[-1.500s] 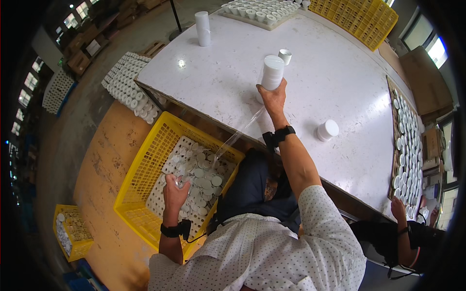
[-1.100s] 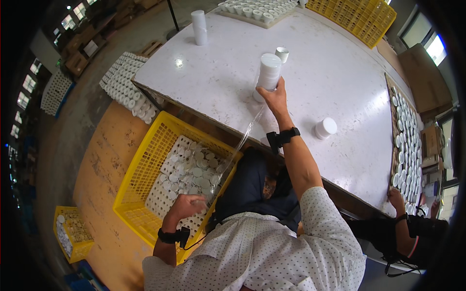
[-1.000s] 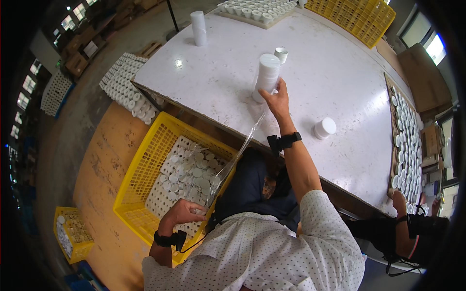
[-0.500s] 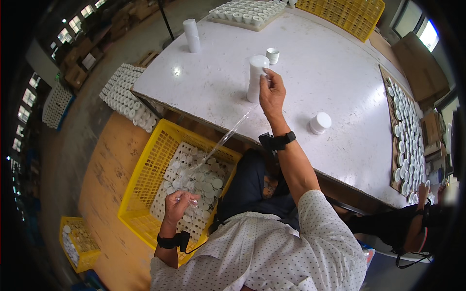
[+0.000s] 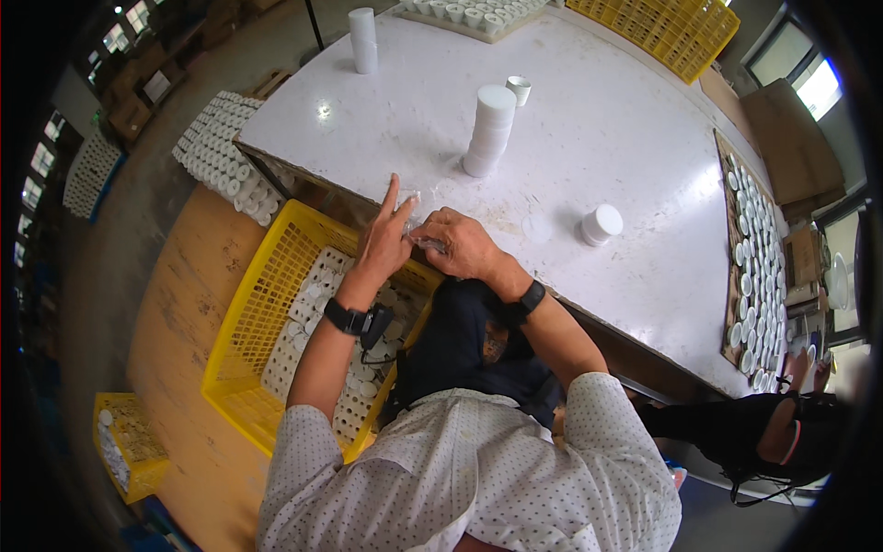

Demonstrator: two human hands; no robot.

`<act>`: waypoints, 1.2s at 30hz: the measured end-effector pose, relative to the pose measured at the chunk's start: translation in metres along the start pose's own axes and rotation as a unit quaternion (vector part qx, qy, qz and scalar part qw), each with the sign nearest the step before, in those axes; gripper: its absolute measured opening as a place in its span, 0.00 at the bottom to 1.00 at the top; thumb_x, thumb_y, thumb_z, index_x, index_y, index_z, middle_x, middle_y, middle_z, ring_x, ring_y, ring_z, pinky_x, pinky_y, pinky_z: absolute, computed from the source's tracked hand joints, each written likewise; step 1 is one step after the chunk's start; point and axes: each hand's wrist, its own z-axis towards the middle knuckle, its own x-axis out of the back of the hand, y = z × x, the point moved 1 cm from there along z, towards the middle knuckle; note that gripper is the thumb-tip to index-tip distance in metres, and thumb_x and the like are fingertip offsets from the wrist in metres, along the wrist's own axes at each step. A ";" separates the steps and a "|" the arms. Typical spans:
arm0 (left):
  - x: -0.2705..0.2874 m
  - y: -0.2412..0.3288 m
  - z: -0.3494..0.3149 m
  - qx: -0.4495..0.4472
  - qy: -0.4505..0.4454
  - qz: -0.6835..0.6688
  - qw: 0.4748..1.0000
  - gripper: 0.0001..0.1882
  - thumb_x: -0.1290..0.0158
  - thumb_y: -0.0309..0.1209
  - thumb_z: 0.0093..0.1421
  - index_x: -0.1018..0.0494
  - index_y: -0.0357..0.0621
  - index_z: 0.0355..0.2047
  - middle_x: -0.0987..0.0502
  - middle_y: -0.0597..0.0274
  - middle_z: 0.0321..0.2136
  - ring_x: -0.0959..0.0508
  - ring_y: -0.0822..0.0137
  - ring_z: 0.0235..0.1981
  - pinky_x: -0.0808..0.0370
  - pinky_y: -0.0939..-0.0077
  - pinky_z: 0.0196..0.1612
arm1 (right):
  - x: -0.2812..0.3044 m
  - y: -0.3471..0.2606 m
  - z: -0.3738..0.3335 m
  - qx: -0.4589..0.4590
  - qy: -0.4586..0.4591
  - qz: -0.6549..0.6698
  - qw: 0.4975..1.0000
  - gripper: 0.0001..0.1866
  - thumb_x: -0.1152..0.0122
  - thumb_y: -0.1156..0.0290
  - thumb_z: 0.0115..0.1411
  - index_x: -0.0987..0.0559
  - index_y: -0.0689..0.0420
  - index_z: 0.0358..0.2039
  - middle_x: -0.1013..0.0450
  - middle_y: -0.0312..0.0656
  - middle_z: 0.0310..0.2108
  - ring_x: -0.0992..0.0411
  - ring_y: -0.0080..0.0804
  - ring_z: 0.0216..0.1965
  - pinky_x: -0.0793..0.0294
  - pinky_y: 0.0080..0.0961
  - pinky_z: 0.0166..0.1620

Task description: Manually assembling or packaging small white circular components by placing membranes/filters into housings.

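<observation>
At the table's near edge my hands are close together over crumpled clear plastic film (image 5: pixel 411 199). My left hand (image 5: pixel 382 241) has its index finger stretched out, while its thumb and other fingers pinch the film. My right hand (image 5: pixel 463 244) is closed, fingers bent inward, on the same film; part of it is hidden by the fingers. Beyond them stands an upright, slightly uneven stack of white round lidded jars (image 5: pixel 489 133). Just behind that stack sits a small white open cup (image 5: pixel 518 90). A shorter white jar (image 5: pixel 602 224) stands to the right of my right hand.
Another white stack (image 5: pixel 363 41) stands at the table's far left. Below my left arm is a yellow crate (image 5: pixel 241 354) holding white discs and perforated trays. Boards of white cups (image 5: pixel 759 276) line the right edge, where a co-worker's arm (image 5: pixel 782 428) shows. A yellow crate (image 5: pixel 658 32) lies at the back.
My right hand has let go of the jar stack and come down to my left hand. My left hand has risen from above the crate to the table edge. The stretched film is now bunched.
</observation>
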 end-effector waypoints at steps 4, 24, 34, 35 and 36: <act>-0.029 -0.030 -0.008 0.056 -0.070 -0.048 0.995 0.09 0.48 0.23 0.48 0.30 0.34 0.32 0.37 0.44 0.52 0.25 0.48 0.36 0.27 0.65 0.35 | 0.027 0.004 -0.010 -0.172 0.050 0.156 0.971 0.21 0.36 0.69 0.46 0.25 0.60 0.41 0.28 0.42 0.40 0.30 0.32 0.41 0.29 0.25 0.40; 0.001 -0.056 -0.044 0.396 0.118 -0.366 0.834 0.15 0.48 0.31 0.53 0.26 0.33 0.39 0.23 0.58 0.26 0.24 0.73 0.25 0.29 0.82 0.28 | 0.015 0.114 0.032 -0.444 0.235 -0.048 0.863 0.41 0.35 0.59 0.40 0.42 0.59 0.53 0.31 0.53 0.39 0.32 0.51 0.42 0.32 0.40 0.46; 0.011 -0.048 -0.061 0.359 0.120 -0.393 0.838 0.15 0.51 0.26 0.53 0.27 0.33 0.40 0.23 0.58 0.29 0.24 0.73 0.26 0.29 0.81 0.31 | 0.015 0.122 0.035 -0.414 0.257 -0.071 0.870 0.39 0.35 0.60 0.41 0.41 0.60 0.52 0.31 0.56 0.38 0.32 0.52 0.41 0.31 0.40 0.44; 0.012 -0.047 -0.062 0.342 0.122 -0.389 0.847 0.14 0.52 0.26 0.53 0.27 0.33 0.40 0.23 0.58 0.29 0.24 0.73 0.26 0.29 0.81 0.31 | 0.015 0.122 0.036 -0.413 0.257 -0.070 0.871 0.39 0.35 0.60 0.41 0.41 0.60 0.52 0.31 0.56 0.38 0.32 0.52 0.41 0.31 0.40 0.44; 0.013 -0.046 -0.063 0.341 0.122 -0.389 0.847 0.14 0.52 0.26 0.53 0.27 0.33 0.40 0.23 0.58 0.29 0.24 0.73 0.26 0.29 0.81 0.31 | 0.015 0.122 0.036 -0.423 0.253 -0.067 0.867 0.39 0.35 0.59 0.41 0.41 0.60 0.52 0.31 0.55 0.39 0.32 0.51 0.41 0.30 0.40 0.44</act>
